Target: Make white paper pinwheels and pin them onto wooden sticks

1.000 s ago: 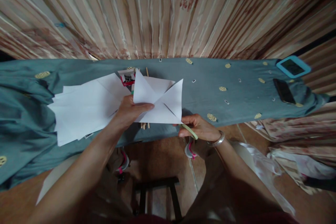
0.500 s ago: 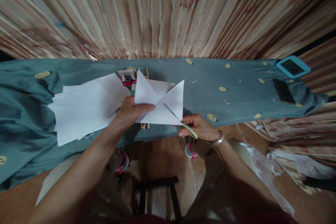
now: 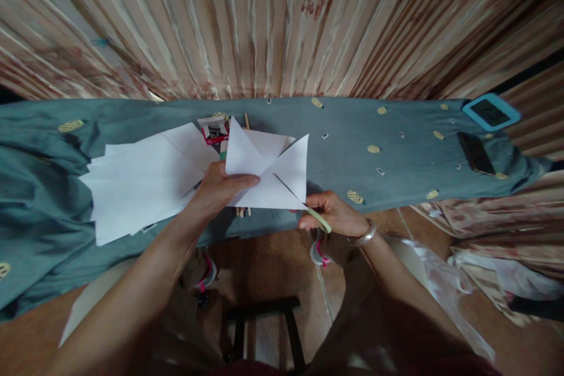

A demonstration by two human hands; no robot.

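My left hand (image 3: 227, 187) is closed on a white sheet of paper (image 3: 247, 191), the thumb lying across its top near the middle. Slits run in from the corners of this paper, and its flaps stand apart. At the lower right corner, my right hand (image 3: 332, 214) grips a pair of scissors (image 3: 318, 220) by its pale green handle. The blades lie along a diagonal slit that points toward the paper's centre. A stack of white paper (image 3: 141, 182) rests to the left of the held sheet.
Behind the paper stand a small red-and-white box (image 3: 214, 130) of dark bits and some thin wooden sticks (image 3: 247, 122). Far right are a blue-framed device (image 3: 491, 111) and a black phone (image 3: 476, 153) on the teal tablecloth (image 3: 348, 155). A pleated curtain (image 3: 282, 23) hangs behind.
Almost nothing differs. Both hands, the paper and the scissors hold nearly the same place, with only a tiny shift of the whole view.
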